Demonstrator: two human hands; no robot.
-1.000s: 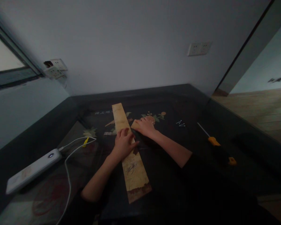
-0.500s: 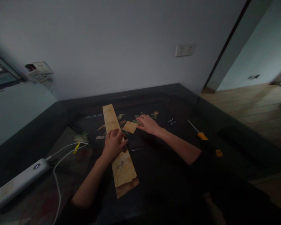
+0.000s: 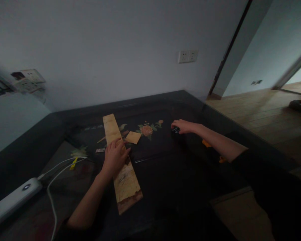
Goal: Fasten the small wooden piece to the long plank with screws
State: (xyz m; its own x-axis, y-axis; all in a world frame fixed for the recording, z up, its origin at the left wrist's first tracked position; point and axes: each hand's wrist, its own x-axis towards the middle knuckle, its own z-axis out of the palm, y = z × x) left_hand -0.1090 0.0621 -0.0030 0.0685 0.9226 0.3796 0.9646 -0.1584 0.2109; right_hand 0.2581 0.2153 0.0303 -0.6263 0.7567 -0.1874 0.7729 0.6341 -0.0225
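A long, narrow wooden board (image 3: 127, 179) with a stained surface and a ragged dark patch at its near end lies on the dark table. My left hand (image 3: 115, 154) rests across its middle, fingers curled over it and thumb by the right edge. Just right of the board is a small square wooden piece (image 3: 133, 137). Farther right, my right hand (image 3: 182, 126) reaches down over several thin, shiny metal pieces (image 3: 176, 129), which look like screws or nails. Its fingers and thumb are apart around them. Under my right forearm shows the orange handle (image 3: 206, 143) of a screwdriver, partly hidden.
On the left lies a white power strip (image 3: 27, 187) with white cables (image 3: 51, 197) and a yellow tag (image 3: 73, 163). The dark table (image 3: 163, 174) has a printed flower pattern and stands against the wall. Wall sockets (image 3: 188, 56) are above it.
My right hand has moved right, from beside the small square piece to the thin metal pieces. My left hand stays on the board. The view has turned slightly right.
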